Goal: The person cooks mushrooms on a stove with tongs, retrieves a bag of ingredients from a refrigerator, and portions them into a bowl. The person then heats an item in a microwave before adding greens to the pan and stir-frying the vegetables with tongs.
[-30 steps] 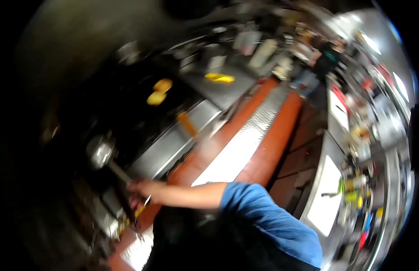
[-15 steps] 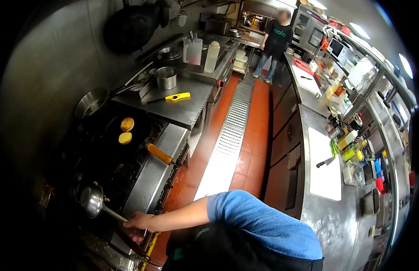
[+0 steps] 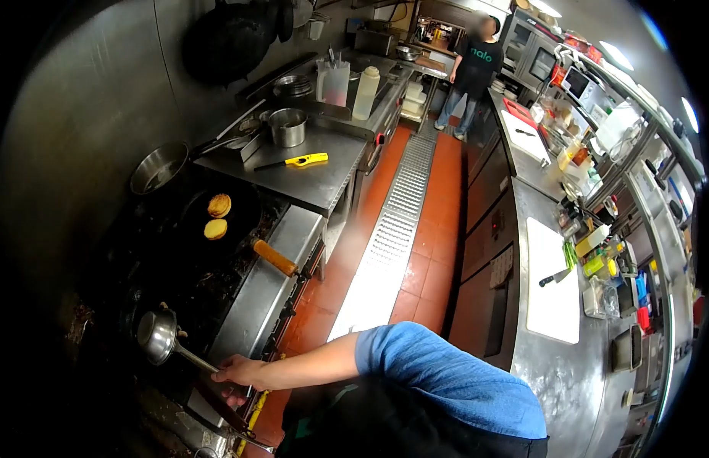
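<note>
My right hand [image 3: 240, 372] reaches across from the right in a blue sleeve, its fingers closed round the handle of a metal ladle [image 3: 157, 336]. The ladle's rounded bowl is over the dark stove, and small pale bits of food [image 3: 181, 333] show at its edge. Below my hand runs a dark brown pan handle [image 3: 221, 408]; whether my fingers touch it I cannot tell. My left hand is not in view. Farther along the stove, two browned bun halves [image 3: 217, 217] lie in a black pan with a wooden handle [image 3: 275, 258].
A yellow lighter [image 3: 305, 159] and a steel pot [image 3: 287, 127] sit on the steel counter beyond the stove. A metal pan [image 3: 159, 169] stands by the wall. Across the aisle are a white cutting board [image 3: 551, 294] and a knife [image 3: 553, 278]. A person [image 3: 476, 69] stands at the far end.
The view has shifted slightly, so most things appear a little displaced. My right hand keeps its grip on the ladle, which has hardly moved. The far person's head has turned.
</note>
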The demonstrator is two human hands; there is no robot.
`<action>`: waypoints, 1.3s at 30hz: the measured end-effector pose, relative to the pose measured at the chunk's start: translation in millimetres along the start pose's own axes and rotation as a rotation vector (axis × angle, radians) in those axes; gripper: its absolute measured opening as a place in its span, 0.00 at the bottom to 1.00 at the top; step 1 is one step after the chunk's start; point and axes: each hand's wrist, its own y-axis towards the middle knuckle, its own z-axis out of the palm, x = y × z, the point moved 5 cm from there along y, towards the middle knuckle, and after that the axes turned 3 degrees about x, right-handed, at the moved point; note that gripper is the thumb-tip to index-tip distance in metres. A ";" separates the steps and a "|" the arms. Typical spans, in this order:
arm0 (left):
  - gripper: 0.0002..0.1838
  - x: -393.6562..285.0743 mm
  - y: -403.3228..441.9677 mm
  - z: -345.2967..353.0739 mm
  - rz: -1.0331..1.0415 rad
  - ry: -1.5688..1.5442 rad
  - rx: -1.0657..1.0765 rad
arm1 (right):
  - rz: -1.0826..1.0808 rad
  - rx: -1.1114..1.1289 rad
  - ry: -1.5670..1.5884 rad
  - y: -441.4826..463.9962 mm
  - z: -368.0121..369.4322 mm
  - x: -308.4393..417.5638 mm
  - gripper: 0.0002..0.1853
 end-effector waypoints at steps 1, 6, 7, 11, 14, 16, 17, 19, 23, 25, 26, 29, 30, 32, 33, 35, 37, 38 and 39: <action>0.09 0.0 -1.7 -1.1 0.000 0.005 -0.004 | -0.001 0.020 0.010 -0.1 0.4 0.0 0.33; 0.09 8.7 -4.9 -9.2 0.008 0.003 -0.024 | -0.011 0.009 -0.009 -1.8 -0.5 -1.6 0.30; 0.09 10.9 -6.4 -12.1 0.012 0.005 -0.029 | -0.024 -0.002 -0.015 -4.0 -0.3 -0.7 0.27; 0.09 31.3 -24.7 -35.4 0.017 0.002 -0.078 | -0.063 0.178 -0.080 10.8 -7.7 -11.9 0.16; 0.09 45.2 -51.9 -68.2 0.000 0.031 -0.160 | 0.026 0.065 -0.072 7.2 -6.3 -11.6 0.15; 0.09 45.6 -67.2 -80.7 -0.006 0.041 -0.200 | 0.020 0.034 -0.129 4.1 -9.2 -4.9 0.16; 0.09 45.3 -74.6 -84.7 -0.020 0.045 -0.222 | 0.032 0.036 -0.126 1.4 -9.1 -1.8 0.15; 0.09 44.5 -89.1 -90.5 -0.048 0.048 -0.255 | 0.039 0.017 -0.105 -8.2 -8.8 7.6 0.15; 0.09 47.5 -108.7 -97.6 -0.093 0.055 -0.297 | 0.064 -0.012 -0.117 -12.4 -4.4 13.2 0.14; 0.09 49.0 -114.4 -98.9 -0.099 0.055 -0.310 | 0.050 -0.024 -0.153 -12.3 -3.8 13.7 0.13; 0.09 49.8 -115.6 -99.3 -0.103 0.056 -0.312 | 0.056 -0.025 -0.155 -10.6 -3.9 13.5 0.13; 0.09 48.4 -121.6 -101.1 -0.101 0.063 -0.319 | 0.045 -0.020 -0.156 -14.7 -1.2 15.7 0.12; 0.09 48.8 -122.0 -100.9 -0.100 0.061 -0.317 | 0.044 -0.025 -0.174 -15.3 -0.6 16.5 0.12; 0.09 48.4 -123.9 -101.8 -0.097 0.064 -0.321 | 0.043 -0.029 -0.190 -16.7 1.1 17.8 0.12; 0.09 49.6 -124.1 -101.5 -0.096 0.065 -0.323 | 0.040 -0.033 -0.198 -17.3 1.4 18.0 0.12; 0.09 49.8 -125.1 -100.8 -0.090 0.064 -0.322 | 0.037 -0.041 -0.204 -16.6 -0.7 17.7 0.13; 0.09 48.8 -126.2 -101.3 -0.086 0.071 -0.324 | 0.035 -0.025 -0.211 -15.9 -0.6 18.1 0.13; 0.09 48.4 -126.3 -101.6 -0.085 0.072 -0.322 | 0.034 -0.026 -0.208 -16.5 -0.4 18.3 0.13; 0.09 48.0 -125.0 -101.6 -0.083 0.072 -0.320 | 0.032 -0.039 -0.209 -17.3 0.1 18.4 0.13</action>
